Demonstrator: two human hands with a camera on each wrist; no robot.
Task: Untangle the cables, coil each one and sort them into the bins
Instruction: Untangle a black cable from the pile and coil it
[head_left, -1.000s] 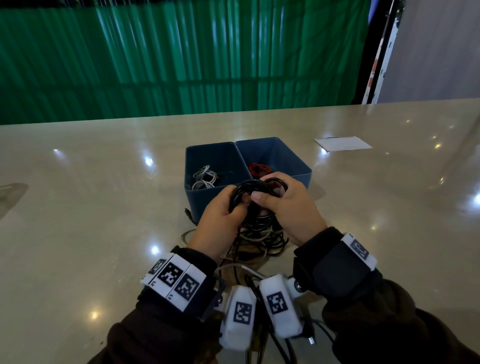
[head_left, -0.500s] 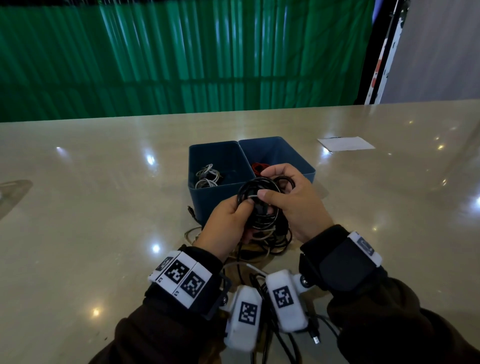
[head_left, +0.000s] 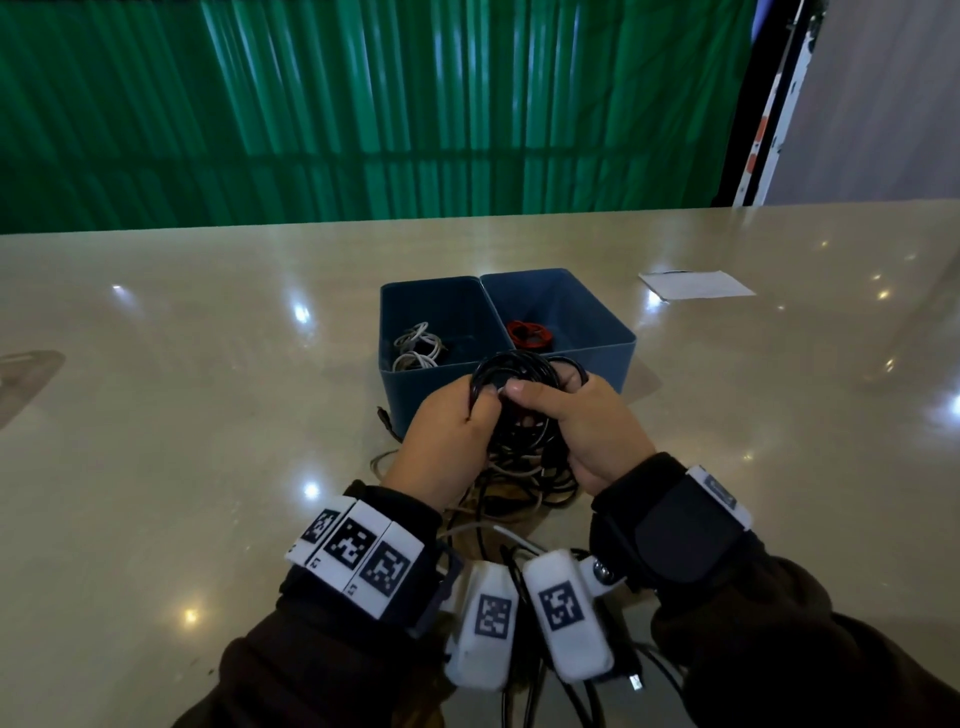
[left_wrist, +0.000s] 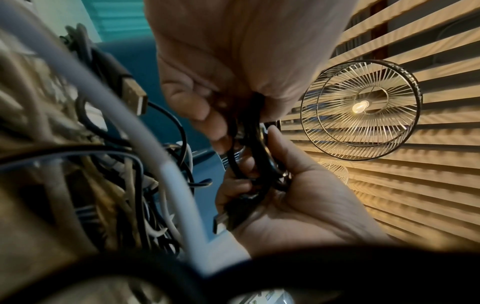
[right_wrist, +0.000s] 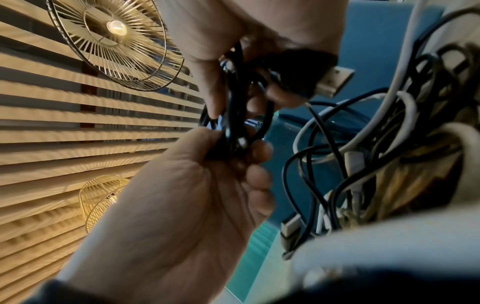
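Both hands hold a coiled black cable (head_left: 514, 371) just in front of the two blue bins. My left hand (head_left: 467, 410) grips the coil's left side, and its fingers curl round the strands (left_wrist: 249, 164). A metal plug (left_wrist: 221, 222) lies against that palm. My right hand (head_left: 550, 400) pinches the coil from the right with the thumb laid over the top. The right wrist view shows that thumb and those fingers closed on the black loops (right_wrist: 233, 131). Under the hands a tangled pile of black, white and beige cables (head_left: 519, 478) lies on the table.
The left bin (head_left: 436, 296) holds coiled white cables (head_left: 415, 345). The right bin (head_left: 571, 301) holds a red cable (head_left: 530, 335). A white sheet of paper (head_left: 696, 285) lies at the far right of the glossy beige table (head_left: 208, 415). Loose cable ends trail toward my body.
Both hands keep hold of the black coil near the bins' front wall. The right thumb has slid across the coil's top toward the left hand.
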